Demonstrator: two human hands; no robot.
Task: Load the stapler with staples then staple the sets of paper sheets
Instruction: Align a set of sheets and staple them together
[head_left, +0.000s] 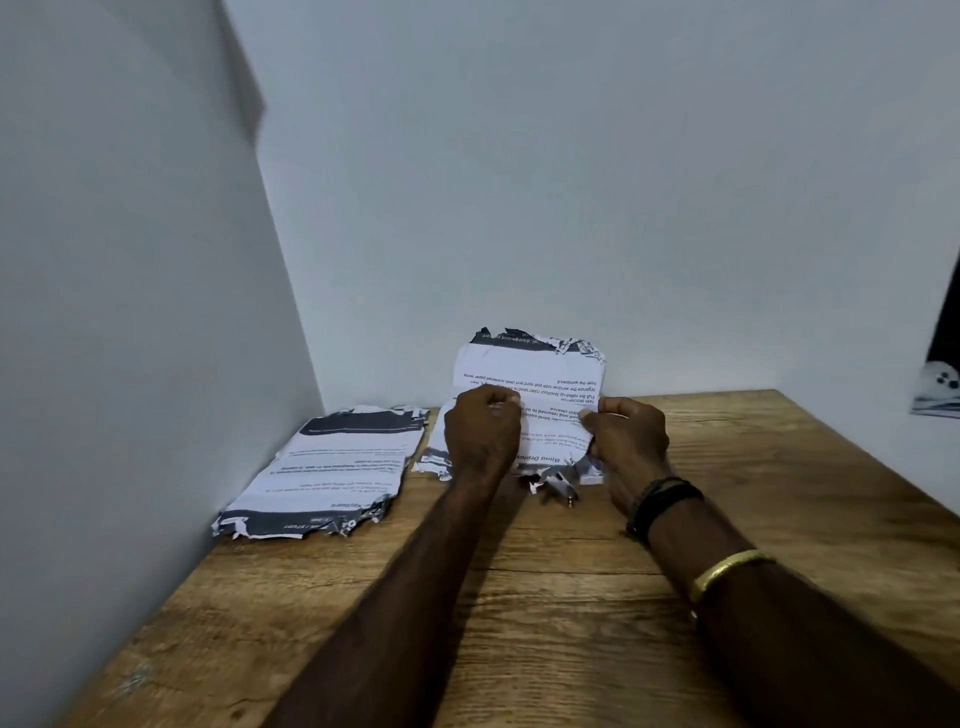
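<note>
A set of printed sheets with torn edges is held up off the wooden table, its far end tilted toward the wall. My left hand grips its left side and my right hand pinches its right side. Under the sheets, near my right wrist, a small metal stapler lies on the table, partly hidden. Another stack of torn printed sheets lies flat at the left, by the side wall. More sheets lie beneath the held set.
The wooden table fills a corner between a left wall and a back wall. A dark object with a white printed item stands at the right edge.
</note>
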